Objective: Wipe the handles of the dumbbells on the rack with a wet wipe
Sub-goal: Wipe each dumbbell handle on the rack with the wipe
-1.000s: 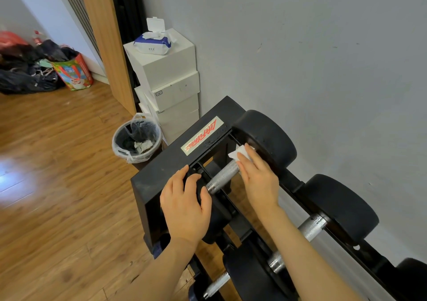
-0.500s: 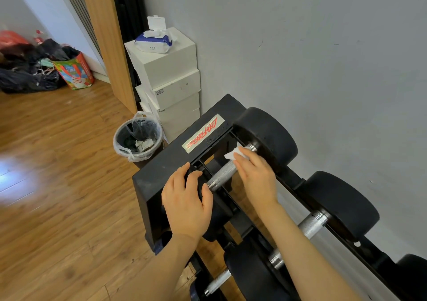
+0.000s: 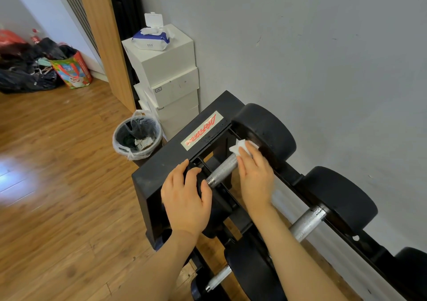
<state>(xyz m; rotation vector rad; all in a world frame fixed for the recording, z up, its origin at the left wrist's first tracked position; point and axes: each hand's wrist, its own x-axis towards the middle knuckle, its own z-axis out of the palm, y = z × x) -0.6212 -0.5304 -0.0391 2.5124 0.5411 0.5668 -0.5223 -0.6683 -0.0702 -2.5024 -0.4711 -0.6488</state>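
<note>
Two bare hands are ours here, both at the near end of the black rack [image 3: 161, 162]. We count three knurled steel handles in sight: the first dumbbell's handle [image 3: 223, 170] between our hands, a second handle [image 3: 305, 224] farther along the top rail, and a third handle [image 3: 218, 277] on the tier below. Black dumbbell heads number at least four, though the lower ones are partly hidden by our forearms. One white wet wipe [image 3: 238, 149] sits under the fingertips of our right hand [image 3: 255, 176], which curls over the far end of the first handle and presses the wipe against it, right beside the big far head [image 3: 265, 127]; the wipe pokes out just beyond the fingers. Our left hand [image 3: 186, 199] lies with fingers relaxed and spread over the near head of that same dumbbell, holding nothing. One wipe pack [image 3: 151, 38] with its lid up rests on a stack of white boxes [image 3: 168, 78], and one lined bin [image 3: 137, 136] stands beside the rack.
</note>
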